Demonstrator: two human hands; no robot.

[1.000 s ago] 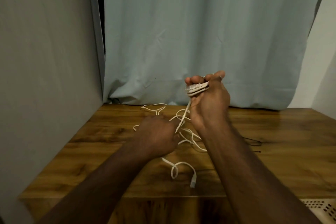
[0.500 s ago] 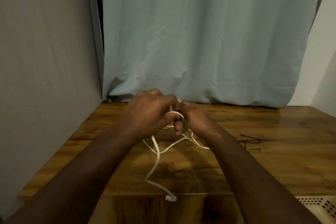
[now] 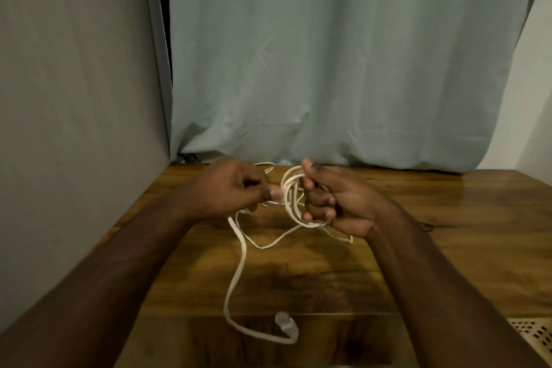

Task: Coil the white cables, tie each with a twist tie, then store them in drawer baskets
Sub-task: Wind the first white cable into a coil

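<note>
From the head camera, two bare hands meet over one wooden desk (image 3: 433, 248), with one white cable (image 3: 239, 260) between them. The right hand (image 3: 337, 203) has its fingers curled round a small coil (image 3: 291, 194) of several loops of that cable, the thumb raised above the loops; the loops are too close together to count exactly. The left hand (image 3: 233, 188) sits just beside the coil, and its grip is a pinch of thumb and fingers on a strand of the same cable next to the loops. From there the loose length drops to the desk, curves toward the near edge and ends in one clear plug (image 3: 286, 327) lying at that edge. A further slack loop (image 3: 337, 236) trails below the right hand. One pale perforated basket (image 3: 534, 334) shows its corner at the lower right. One light blue curtain (image 3: 328, 54) hangs behind the desk, and one grey panel (image 3: 74, 98) stands along the left side.
</note>
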